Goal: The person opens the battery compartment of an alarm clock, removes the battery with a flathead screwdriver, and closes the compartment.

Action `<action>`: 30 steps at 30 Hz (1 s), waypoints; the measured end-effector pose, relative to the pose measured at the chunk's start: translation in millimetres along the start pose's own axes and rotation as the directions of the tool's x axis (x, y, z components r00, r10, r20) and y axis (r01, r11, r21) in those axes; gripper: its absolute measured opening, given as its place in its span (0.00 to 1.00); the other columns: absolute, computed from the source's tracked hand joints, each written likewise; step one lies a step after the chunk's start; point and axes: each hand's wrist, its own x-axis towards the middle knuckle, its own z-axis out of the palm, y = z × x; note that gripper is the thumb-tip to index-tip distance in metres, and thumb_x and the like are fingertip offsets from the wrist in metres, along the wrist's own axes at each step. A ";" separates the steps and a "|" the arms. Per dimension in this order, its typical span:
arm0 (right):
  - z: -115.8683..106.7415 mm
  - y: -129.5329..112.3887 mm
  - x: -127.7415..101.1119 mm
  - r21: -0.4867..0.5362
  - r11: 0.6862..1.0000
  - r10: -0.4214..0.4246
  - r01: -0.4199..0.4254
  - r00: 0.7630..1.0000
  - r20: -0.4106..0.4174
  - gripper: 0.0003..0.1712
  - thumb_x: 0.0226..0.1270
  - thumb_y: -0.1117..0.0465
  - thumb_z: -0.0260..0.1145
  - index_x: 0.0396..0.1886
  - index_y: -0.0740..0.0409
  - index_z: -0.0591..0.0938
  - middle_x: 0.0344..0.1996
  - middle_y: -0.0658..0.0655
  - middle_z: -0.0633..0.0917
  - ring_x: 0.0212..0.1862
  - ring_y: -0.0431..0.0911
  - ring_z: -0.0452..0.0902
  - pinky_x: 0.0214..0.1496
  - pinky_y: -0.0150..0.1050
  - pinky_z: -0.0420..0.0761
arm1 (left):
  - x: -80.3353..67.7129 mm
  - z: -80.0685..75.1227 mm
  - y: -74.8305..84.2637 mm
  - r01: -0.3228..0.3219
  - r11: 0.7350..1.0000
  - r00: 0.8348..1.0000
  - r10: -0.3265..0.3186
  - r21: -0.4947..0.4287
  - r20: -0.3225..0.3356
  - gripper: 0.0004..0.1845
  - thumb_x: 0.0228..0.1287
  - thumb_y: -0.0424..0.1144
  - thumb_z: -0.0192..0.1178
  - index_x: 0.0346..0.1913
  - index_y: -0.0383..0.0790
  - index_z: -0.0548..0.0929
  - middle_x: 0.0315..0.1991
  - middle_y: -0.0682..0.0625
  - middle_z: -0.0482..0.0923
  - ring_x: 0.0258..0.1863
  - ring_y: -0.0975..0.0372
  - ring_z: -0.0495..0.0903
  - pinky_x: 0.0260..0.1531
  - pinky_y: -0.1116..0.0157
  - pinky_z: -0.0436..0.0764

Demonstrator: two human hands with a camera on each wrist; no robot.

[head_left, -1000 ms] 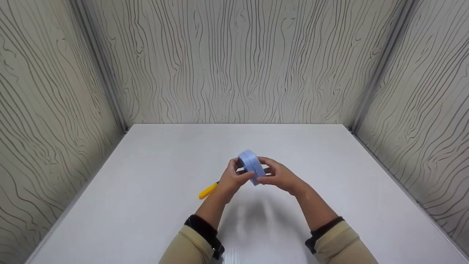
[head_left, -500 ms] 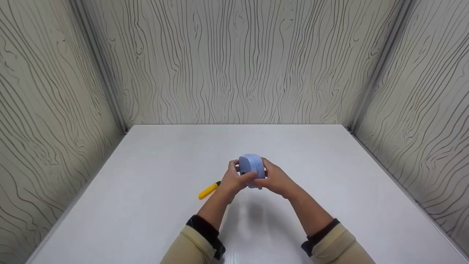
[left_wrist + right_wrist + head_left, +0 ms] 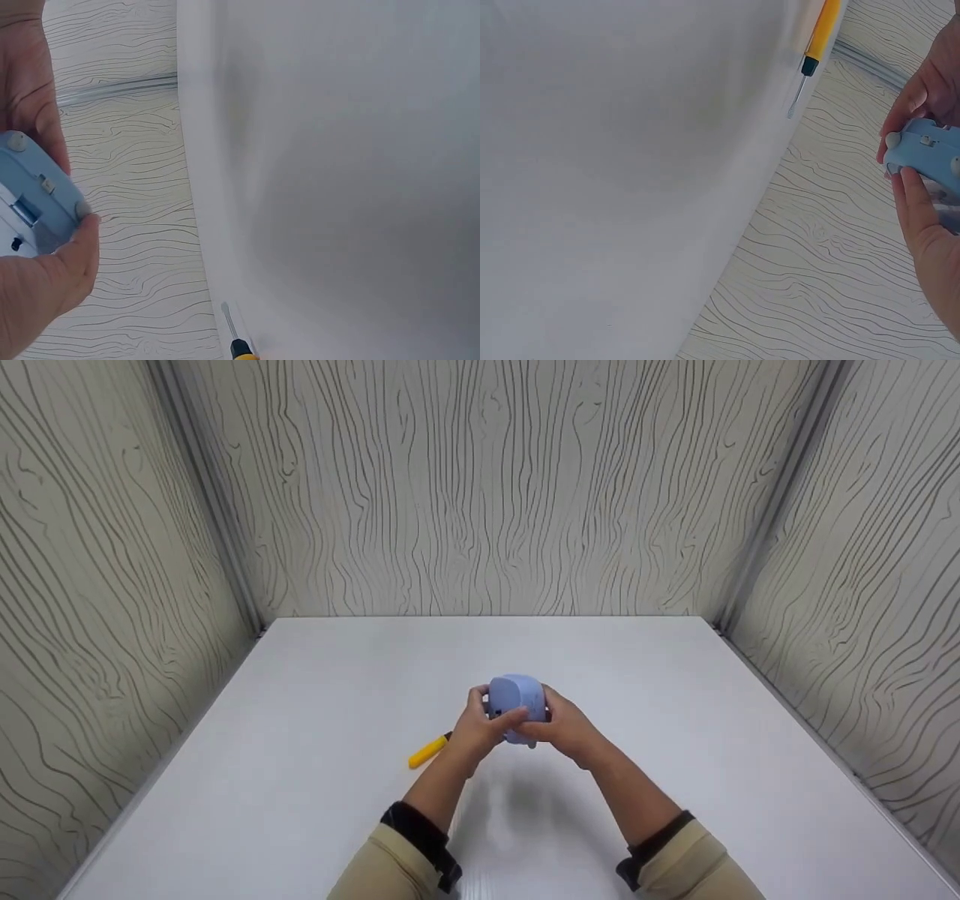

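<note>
White table (image 3: pixel 300 780) (wood-grain walls (image 3: pixel 480 487) around)

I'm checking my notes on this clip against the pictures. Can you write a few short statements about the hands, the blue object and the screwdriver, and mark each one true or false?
1. Both hands hold the blue plastic object above the white table. True.
2. The left hand grips the yellow-handled screwdriver. False: the screwdriver lies on the table, beside the left hand, untouched.
3. The right hand has fingers curled round the blue object. True.
4. The blue object rests flat on the table. False: it is held up in the air.
</note>
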 end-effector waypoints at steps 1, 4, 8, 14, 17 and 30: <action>-0.4 -3.4 -2.5 0.016 1.000 0.002 -0.002 1.000 0.006 0.48 0.52 0.54 0.70 0.69 0.61 0.55 0.63 0.63 0.66 0.60 0.61 0.67 0.56 0.55 0.70 | -0.3 -0.4 0.2 -0.001 1.000 1.000 0.001 0.005 0.003 0.55 0.40 0.64 0.66 0.68 0.44 0.52 0.66 0.39 0.58 0.60 0.47 0.67 0.54 0.54 0.72; -1.9 -10.4 -7.7 0.062 0.998 0.007 -0.008 1.000 0.015 0.48 0.54 0.55 0.69 0.69 0.63 0.54 0.63 0.65 0.65 0.60 0.62 0.66 0.56 0.54 0.71 | -0.7 -1.2 -0.1 0.004 1.000 1.000 -0.004 0.008 0.013 0.53 0.42 0.64 0.65 0.68 0.45 0.52 0.66 0.39 0.58 0.59 0.48 0.68 0.53 0.55 0.73; -4.7 -0.4 -2.2 0.111 0.994 0.002 0.000 1.000 -0.023 0.47 0.55 0.53 0.69 0.68 0.62 0.55 0.63 0.66 0.64 0.60 0.63 0.65 0.54 0.54 0.73 | -0.3 -1.5 -2.2 0.016 1.000 1.000 -0.016 -0.013 0.022 0.48 0.47 0.61 0.64 0.68 0.45 0.54 0.65 0.38 0.60 0.56 0.49 0.71 0.52 0.56 0.74; -8.0 12.0 6.0 0.222 0.975 0.017 -0.005 0.998 -0.053 0.47 0.55 0.52 0.68 0.70 0.58 0.55 0.65 0.62 0.62 0.62 0.59 0.65 0.54 0.52 0.73 | 0.5 -2.6 -2.8 0.019 1.000 0.999 -0.019 -0.021 0.028 0.43 0.51 0.57 0.63 0.67 0.48 0.55 0.63 0.40 0.63 0.54 0.53 0.73 0.52 0.57 0.74; -8.5 12.5 6.8 0.246 0.969 0.027 -0.013 0.998 -0.055 0.46 0.59 0.52 0.64 0.71 0.58 0.51 0.67 0.62 0.59 0.62 0.58 0.64 0.56 0.52 0.72 | -0.4 -3.7 -2.1 0.021 1.000 1.000 -0.022 0.013 0.019 0.41 0.53 0.56 0.63 0.67 0.50 0.56 0.63 0.42 0.65 0.55 0.54 0.72 0.53 0.57 0.73; -8.5 14.2 8.1 0.321 0.944 0.089 -0.074 0.995 -0.033 0.33 0.73 0.58 0.45 0.72 0.57 0.46 0.63 0.62 0.66 0.55 0.52 0.71 0.57 0.49 0.71 | -1.4 -9.9 -7.3 -0.054 0.986 0.998 0.051 0.160 0.021 0.45 0.45 0.44 0.71 0.66 0.53 0.57 0.53 0.47 0.72 0.46 0.59 0.76 0.48 0.60 0.77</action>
